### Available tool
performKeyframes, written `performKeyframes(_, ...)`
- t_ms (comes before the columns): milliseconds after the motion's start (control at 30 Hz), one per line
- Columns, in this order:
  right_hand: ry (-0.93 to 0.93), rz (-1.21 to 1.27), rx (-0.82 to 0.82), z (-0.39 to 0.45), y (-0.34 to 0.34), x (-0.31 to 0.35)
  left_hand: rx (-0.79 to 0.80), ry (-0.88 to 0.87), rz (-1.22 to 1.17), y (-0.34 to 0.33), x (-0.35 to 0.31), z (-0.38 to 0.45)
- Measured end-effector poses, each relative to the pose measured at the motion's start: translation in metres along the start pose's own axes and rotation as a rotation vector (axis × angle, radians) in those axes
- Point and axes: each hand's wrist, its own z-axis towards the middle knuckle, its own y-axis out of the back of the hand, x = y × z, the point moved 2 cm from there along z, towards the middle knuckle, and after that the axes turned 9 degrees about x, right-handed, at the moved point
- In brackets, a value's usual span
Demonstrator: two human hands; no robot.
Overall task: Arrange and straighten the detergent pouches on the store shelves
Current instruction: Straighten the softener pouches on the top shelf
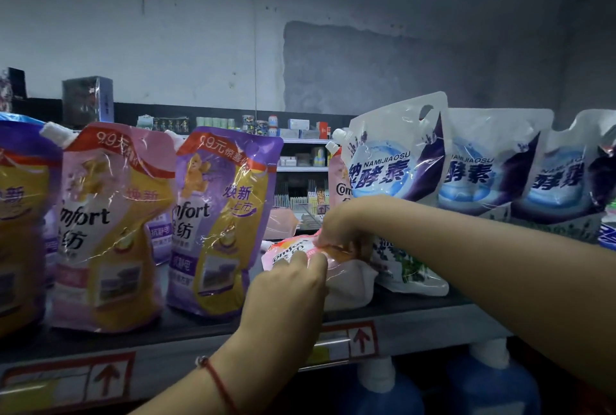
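Note:
A pink Comfort pouch point(346, 278) lies slumped and folded over on the shelf point(206, 328), between a standing purple Comfort pouch point(220, 224) and a white-and-blue pouch point(396, 161). My left hand point(286, 284) grips the folded top of the slumped pouch from the front. Its far edge is pinched by my right hand point(343, 224), which reaches in from the right. Another pink Comfort pouch point(110, 224) stands further left.
Two more white-and-blue pouches point(490, 161) point(566, 174) stand at the right. A purple pouch point(20, 214) is cut off at the left edge. Blue bottles with white caps point(490, 381) stand on the shelf below. Price tag holders point(66, 381) line the shelf front.

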Motion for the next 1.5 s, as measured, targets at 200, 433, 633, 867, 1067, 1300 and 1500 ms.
performKeyframes(200,-0.048,0.274,0.021,0.019,-0.002,-0.001,0.041,0.078,-0.034,-0.003,0.003,-0.008)
performKeyframes(433,-0.123,0.152,0.032,0.011,-0.002,0.013,-0.031,0.149,-0.156,0.001,0.007,-0.014)
performKeyframes(633,-0.227,0.117,0.110,0.002,0.005,0.023,0.006,0.195,-0.291,0.015,0.014,-0.017)
performKeyframes(867,-0.045,0.286,-0.056,-0.016,0.021,0.029,0.035,0.251,-0.505,0.027,0.020,-0.019)
performKeyframes(1067,0.048,0.197,-0.276,-0.032,0.030,0.038,0.092,0.304,-0.790,0.032,0.026,-0.012)
performKeyframes(1300,0.296,0.603,-0.503,-0.050,0.037,0.025,0.102,0.284,-0.994,0.023,0.029,-0.003)
performKeyframes(1500,0.442,0.772,-0.555,-0.073,0.048,0.019,0.079,0.235,-1.034,0.019,0.020,0.004)
